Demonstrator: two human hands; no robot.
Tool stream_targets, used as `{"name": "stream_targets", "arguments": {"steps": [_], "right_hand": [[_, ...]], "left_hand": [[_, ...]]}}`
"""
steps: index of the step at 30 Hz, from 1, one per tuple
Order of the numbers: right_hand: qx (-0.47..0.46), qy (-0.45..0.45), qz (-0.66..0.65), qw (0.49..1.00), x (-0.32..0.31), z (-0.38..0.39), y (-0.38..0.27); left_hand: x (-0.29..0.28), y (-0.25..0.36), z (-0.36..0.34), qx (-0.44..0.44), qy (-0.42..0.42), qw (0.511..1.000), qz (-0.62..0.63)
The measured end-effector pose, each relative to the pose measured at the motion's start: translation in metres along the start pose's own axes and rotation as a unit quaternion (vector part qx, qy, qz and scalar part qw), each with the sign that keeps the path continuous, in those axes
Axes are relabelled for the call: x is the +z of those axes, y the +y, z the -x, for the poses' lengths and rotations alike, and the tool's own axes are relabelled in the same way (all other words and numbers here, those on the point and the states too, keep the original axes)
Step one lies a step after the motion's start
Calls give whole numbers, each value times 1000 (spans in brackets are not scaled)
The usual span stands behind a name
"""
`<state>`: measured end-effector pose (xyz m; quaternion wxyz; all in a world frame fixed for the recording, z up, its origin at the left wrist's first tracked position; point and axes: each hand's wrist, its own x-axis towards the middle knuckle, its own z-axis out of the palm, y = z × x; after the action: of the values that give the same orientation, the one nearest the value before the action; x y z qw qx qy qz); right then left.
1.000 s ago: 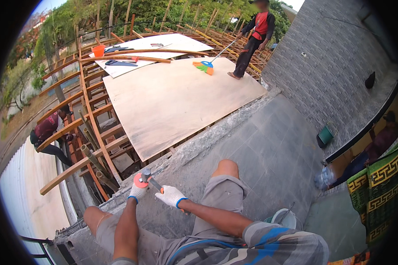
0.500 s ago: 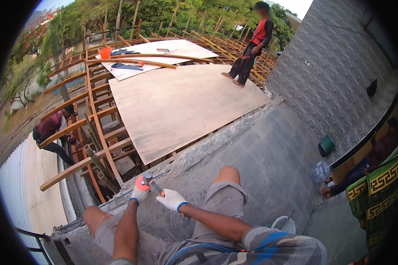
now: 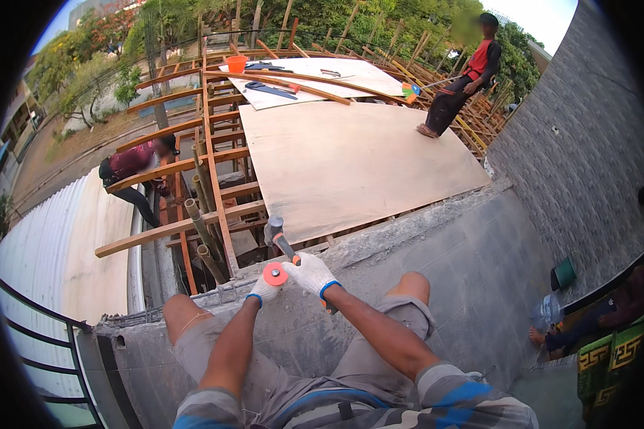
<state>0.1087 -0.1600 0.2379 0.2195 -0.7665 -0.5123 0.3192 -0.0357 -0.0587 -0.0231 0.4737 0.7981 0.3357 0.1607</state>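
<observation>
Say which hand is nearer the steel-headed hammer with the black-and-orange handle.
Right: the white-gloved right hand grips the hammer; the left hand is to its left, at the round red disc.

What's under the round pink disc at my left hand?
Under the pink disc, part of your white-gloved left hand shows. The rest, and anything in its grasp there, is covered.

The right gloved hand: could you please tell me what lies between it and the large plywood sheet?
In the head view, a rough concrete ledge lies between the right hand and the plywood sheet; the held hammer juts across.
</observation>
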Motion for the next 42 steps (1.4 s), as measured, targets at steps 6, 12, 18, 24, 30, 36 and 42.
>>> {"name": "stream_targets", "arguments": {"steps": [6,12,18,24,30,36,42], "right_hand": [[-34,113,-64,991,-40,-21,-56],[-6,44,-93,995,-11,23,-14],[14,16,3,1000,38,46,48],[44,0,28,999,60,56,74],[49,-12,34,998,57,58,72],[54,-13,21,998,54,60,71],[53,-17,12,998,52,62,71]], "left_hand": [[12,-26,1,108,25,986,-127],[6,-14,1,66,-18,988,-139],[-2,11,9,57,4,997,-59],[0,11,9,39,10,998,-45],[-5,23,14,-7,-3,1000,-22],[-8,32,16,88,28,995,-41],[-7,32,15,74,16,995,-59]]}}
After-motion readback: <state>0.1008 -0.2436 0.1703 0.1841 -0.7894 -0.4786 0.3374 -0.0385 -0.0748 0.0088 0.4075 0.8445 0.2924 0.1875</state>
